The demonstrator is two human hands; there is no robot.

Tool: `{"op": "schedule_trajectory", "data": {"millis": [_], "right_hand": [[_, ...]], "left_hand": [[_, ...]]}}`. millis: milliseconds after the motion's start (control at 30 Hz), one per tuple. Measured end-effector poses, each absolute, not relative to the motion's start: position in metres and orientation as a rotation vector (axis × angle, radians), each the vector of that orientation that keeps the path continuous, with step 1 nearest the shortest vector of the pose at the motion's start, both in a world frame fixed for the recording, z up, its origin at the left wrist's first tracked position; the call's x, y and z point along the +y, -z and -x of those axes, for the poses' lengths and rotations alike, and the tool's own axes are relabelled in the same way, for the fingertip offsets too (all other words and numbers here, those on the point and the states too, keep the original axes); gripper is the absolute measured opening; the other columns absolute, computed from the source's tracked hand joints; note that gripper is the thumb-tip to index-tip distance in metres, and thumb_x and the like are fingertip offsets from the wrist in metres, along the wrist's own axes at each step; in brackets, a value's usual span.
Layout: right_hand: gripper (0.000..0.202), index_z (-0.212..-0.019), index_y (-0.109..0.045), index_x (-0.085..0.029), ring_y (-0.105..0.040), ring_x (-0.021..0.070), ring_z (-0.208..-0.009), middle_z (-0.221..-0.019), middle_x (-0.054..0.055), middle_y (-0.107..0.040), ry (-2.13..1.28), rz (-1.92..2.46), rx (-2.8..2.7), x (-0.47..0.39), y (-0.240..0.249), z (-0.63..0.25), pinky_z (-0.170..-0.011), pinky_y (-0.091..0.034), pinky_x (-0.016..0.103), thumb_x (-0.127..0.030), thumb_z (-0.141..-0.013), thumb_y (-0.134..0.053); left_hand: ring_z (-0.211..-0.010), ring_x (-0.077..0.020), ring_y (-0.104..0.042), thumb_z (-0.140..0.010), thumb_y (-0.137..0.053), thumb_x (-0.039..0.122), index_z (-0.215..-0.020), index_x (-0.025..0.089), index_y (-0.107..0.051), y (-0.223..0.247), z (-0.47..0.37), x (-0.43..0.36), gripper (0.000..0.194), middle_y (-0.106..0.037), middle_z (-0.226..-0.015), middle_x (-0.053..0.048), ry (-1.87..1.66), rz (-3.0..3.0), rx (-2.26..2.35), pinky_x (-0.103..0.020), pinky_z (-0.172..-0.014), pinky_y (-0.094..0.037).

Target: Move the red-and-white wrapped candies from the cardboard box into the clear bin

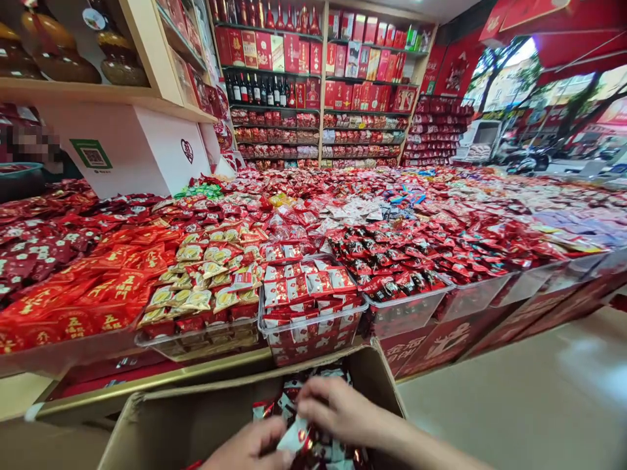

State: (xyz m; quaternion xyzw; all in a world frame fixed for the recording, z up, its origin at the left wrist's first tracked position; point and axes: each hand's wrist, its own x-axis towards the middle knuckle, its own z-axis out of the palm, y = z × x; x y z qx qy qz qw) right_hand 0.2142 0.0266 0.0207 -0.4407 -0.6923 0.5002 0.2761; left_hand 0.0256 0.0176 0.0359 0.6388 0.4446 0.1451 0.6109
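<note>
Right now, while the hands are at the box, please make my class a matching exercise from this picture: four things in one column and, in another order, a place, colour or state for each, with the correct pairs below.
Things
1. Right hand
2. Cardboard box
3. Dark bottles
4. QR code sign

Descriptions
A. Standing in a row at the back
B. Brown and open at the top
C. Green-bordered, on a white panel
D. Bare, over packets

Pairs: 1-D, 2-B, 3-A, 4-C
</note>
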Motion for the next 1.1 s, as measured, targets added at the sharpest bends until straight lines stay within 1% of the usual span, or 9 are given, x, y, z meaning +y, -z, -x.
{"op": "schedule_trajectory", "data": {"millis": [167, 333, 467, 667, 767, 833, 900, 1000, 1100], "right_hand": [[0.037, -0.059, -0.042, -0.016, -0.028, 0.0065, -0.048, -0.052, -0.005, -0.034, -1.417, 1.161, -1.523, 0.033, -0.032, -0.202, -0.043, -0.024, 0.019, -0.048, -0.078, -0.041], [0.046, -0.048, -0.025, -0.018, -0.017, 0.0065, -0.047, -0.05, -0.006, -0.019, -1.163, 1.311, -1.461, 0.034, -0.035, -0.197, -0.041, -0.015, 0.022, -0.051, -0.077, -0.04], [0.048, -0.048, -0.027, -0.018, -0.018, 0.0061, -0.046, -0.048, -0.006, -0.021, -1.189, 1.273, -1.372, 0.035, -0.039, -0.195, -0.041, -0.015, 0.022, -0.054, -0.076, -0.04], [0.049, -0.052, -0.032, -0.018, -0.021, 0.0044, -0.036, -0.041, -0.008, -0.027, -1.582, 1.172, -1.063, 0.035, -0.042, -0.201, -0.035, -0.015, 0.02, -0.062, -0.075, -0.035], [0.044, -0.058, -0.037, -0.018, -0.024, 0.004, -0.033, -0.043, -0.008, -0.033, -1.627, 1.165, -1.122, 0.032, -0.042, -0.205, -0.033, -0.018, 0.018, -0.059, -0.071, -0.045], [0.042, -0.058, -0.037, -0.018, -0.026, 0.0036, -0.036, -0.045, -0.009, -0.034, -1.552, 1.151, -1.205, 0.03, -0.04, -0.205, -0.035, -0.02, 0.018, -0.056, -0.068, -0.053], [0.044, -0.055, -0.035, -0.018, -0.026, 0.0038, -0.039, -0.045, -0.008, -0.033, -1.464, 1.149, -1.264, 0.029, -0.038, -0.203, -0.037, -0.021, 0.018, -0.055, -0.067, -0.054], [0.045, -0.053, -0.034, -0.017, -0.026, 0.0042, -0.041, -0.045, -0.007, -0.033, -1.394, 1.162, -1.331, 0.027, -0.034, -0.199, -0.039, -0.021, 0.018, -0.055, -0.067, -0.054], [0.043, -0.055, -0.038, -0.017, -0.03, 0.0048, -0.041, -0.045, -0.006, -0.037, -1.433, 1.11, -1.364, 0.025, -0.034, -0.199, -0.039, -0.024, 0.018, -0.054, -0.072, -0.048]], "left_hand": [[-0.058, -0.0084, -0.036, -0.08, -0.044, 0.04, -0.073, 0.018, -0.051, -0.058, -0.039, 0.007, 0.024, -0.043, -0.062, 0.007, -0.523, -1.297, 0.997, -0.018, -0.055, -0.033], [-0.057, -0.0086, -0.03, -0.08, -0.044, 0.039, -0.066, 0.019, -0.044, -0.056, -0.045, 0.003, 0.025, -0.037, -0.061, 0.007, -0.684, -1.212, 0.951, -0.019, -0.054, -0.031], [-0.054, -0.0076, -0.034, -0.077, -0.051, 0.038, -0.065, 0.018, -0.045, -0.053, -0.05, 0.0, 0.023, -0.043, -0.058, 0.006, -0.763, -0.992, 0.845, -0.019, -0.053, -0.032], [-0.048, -0.0062, -0.04, -0.069, -0.061, 0.036, -0.063, 0.019, -0.048, -0.054, -0.06, -0.003, 0.022, -0.051, -0.053, 0.008, -0.887, -0.691, 0.822, -0.017, -0.049, -0.035], [-0.049, -0.0069, -0.043, -0.072, -0.057, 0.037, -0.064, 0.02, -0.048, -0.051, -0.057, -0.003, 0.021, -0.052, -0.053, 0.008, -0.881, -0.72, 0.861, -0.017, -0.049, -0.036], [-0.056, -0.0101, -0.049, -0.073, -0.055, 0.041, -0.073, 0.023, -0.05, -0.045, -0.055, -0.003, 0.019, -0.056, -0.06, 0.006, -0.897, -0.842, 0.985, -0.021, -0.054, -0.041], [-0.077, -0.0172, -0.056, -0.066, -0.062, 0.042, -0.091, 0.025, -0.051, -0.039, -0.053, -0.005, 0.032, -0.062, -0.085, 0.001, -1.002, -1.106, 1.145, -0.027, -0.069, -0.045], [-0.108, -0.0247, -0.046, -0.059, -0.068, 0.033, -0.103, 0.027, -0.052, -0.03, -0.052, -0.009, 0.047, -0.049, -0.119, -0.004, -1.176, -1.598, 1.292, -0.031, -0.092, -0.034], [-0.106, -0.0229, -0.048, -0.068, -0.06, 0.032, -0.097, 0.027, -0.057, -0.026, -0.053, -0.012, 0.03, -0.055, -0.112, -0.004, -1.172, -1.676, 1.386, -0.028, -0.093, -0.033]]}}
